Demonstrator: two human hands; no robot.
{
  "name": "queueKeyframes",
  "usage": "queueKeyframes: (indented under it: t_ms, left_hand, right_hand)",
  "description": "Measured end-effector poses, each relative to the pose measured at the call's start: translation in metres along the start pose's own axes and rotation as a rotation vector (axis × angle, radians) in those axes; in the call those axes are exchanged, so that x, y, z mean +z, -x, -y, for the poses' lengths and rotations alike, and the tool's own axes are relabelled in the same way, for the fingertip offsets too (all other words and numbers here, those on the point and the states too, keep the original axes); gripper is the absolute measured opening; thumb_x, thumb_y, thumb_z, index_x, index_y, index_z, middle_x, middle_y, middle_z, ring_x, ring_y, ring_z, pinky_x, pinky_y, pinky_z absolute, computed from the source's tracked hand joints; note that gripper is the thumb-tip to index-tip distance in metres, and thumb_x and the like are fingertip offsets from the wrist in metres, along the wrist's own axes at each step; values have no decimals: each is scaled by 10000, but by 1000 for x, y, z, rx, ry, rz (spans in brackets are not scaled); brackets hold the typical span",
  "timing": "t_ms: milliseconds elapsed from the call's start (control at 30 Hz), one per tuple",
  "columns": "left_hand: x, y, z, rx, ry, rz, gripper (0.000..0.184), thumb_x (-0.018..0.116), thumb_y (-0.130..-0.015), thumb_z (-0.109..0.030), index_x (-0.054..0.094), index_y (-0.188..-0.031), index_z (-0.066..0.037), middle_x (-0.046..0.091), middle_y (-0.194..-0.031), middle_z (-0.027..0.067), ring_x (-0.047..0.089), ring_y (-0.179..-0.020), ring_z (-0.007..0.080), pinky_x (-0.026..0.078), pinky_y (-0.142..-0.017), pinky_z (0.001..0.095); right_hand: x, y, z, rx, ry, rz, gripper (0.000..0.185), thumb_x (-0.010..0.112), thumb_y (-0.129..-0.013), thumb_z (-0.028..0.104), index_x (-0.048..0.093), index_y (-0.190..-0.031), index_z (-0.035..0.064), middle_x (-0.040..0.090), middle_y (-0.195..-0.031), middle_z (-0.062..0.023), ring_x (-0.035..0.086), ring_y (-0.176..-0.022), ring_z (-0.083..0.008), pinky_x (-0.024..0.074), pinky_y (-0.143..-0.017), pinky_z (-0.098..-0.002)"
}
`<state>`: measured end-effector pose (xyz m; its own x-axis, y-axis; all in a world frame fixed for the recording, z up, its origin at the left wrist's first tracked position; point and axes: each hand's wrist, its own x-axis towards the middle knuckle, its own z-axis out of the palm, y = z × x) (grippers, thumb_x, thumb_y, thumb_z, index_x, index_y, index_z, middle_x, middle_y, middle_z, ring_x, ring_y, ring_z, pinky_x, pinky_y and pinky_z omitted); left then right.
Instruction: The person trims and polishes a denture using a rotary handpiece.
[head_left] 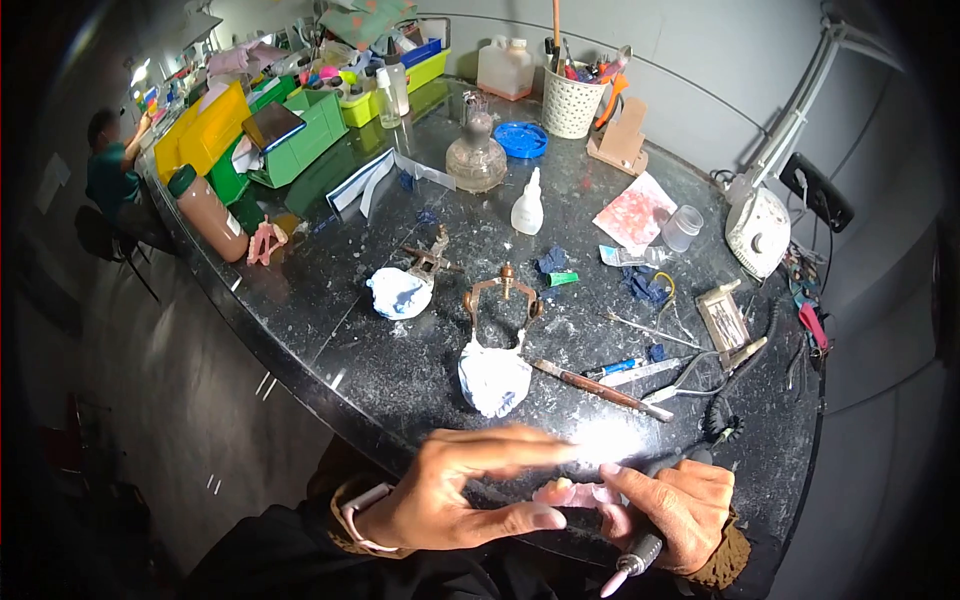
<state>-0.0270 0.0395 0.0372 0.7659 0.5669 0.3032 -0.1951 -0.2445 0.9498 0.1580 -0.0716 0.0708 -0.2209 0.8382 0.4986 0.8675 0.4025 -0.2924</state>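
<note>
Pink, curved resin-like piece (580,494) sits at the lower centre of the frame, between the hands, its long axis running roughly left to right. The right hand (685,510) is nearer in grip: thumb and finger close narrowly on the right end. The same hand carries a dark, cylindrical rotary handpiece (645,550), its pink tip angled down and left, below the piece and apart from it. The left hand (465,485) is wide, thumb parted from extended fingers; the thumb tip lies beside the left end of the piece, contact not determinable. Those fingers reach rightward above it in the frame.

Outward, a brown-handled brush (600,390) lies diagonally on the black, dust-marked surface (400,365). A white plaster cast (495,382) adjoins a brass-coloured hinged metal frame (507,283) at frame centre; a second, smaller white cast (400,294) lies to its upper left.
</note>
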Motion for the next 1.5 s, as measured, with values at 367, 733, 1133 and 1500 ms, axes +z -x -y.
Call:
queueKeyframes:
  t_ms: [367, 733, 1133, 1500]
  left_hand:
    - [32, 8, 13, 6, 889, 49, 231, 636, -731, 99, 633, -947, 14, 618, -975, 173, 608, -923, 196, 530, -756, 269]
    - [16, 15, 11, 91, 784, -75, 202, 612, -731, 127, 638, -899, 18, 600, -1007, 157, 599, -949, 225, 563, -748, 293]
    - [-20, 50, -20, 183, 515, -129, 127, 724, -683, 17, 599, -691, -1, 622, -962, 154, 620, -923, 196, 529, -802, 295]
    - [-14, 55, -28, -69, 924, -32, 365, 632, -695, 164, 537, -1020, 28, 602, -966, 166, 588, -965, 225, 527, -841, 390]
  right_hand:
    - [-5, 5, -21, -26, 67, -35, 395, 671, -695, 444, 544, -636, 74, 459, -498, 4, 443, -394, -138, 299, -398, -274]
    - [-42, -1, -36, 291, -343, -806, 497, 483, -742, 404, 350, -1038, 28, 377, -613, -61, 352, -485, -94, 284, -415, -199]
    - [-159, 54, 82, -173, -33, -1204, 407, 529, -771, 358, 436, -965, 12, 446, -714, -69, 430, -560, -124, 342, -440, -227]
    - [-34, -28, 38, -6, -119, -475, 403, 640, -734, 420, 496, -754, 44, 503, -599, -40, 504, -490, -146, 366, -414, -260]
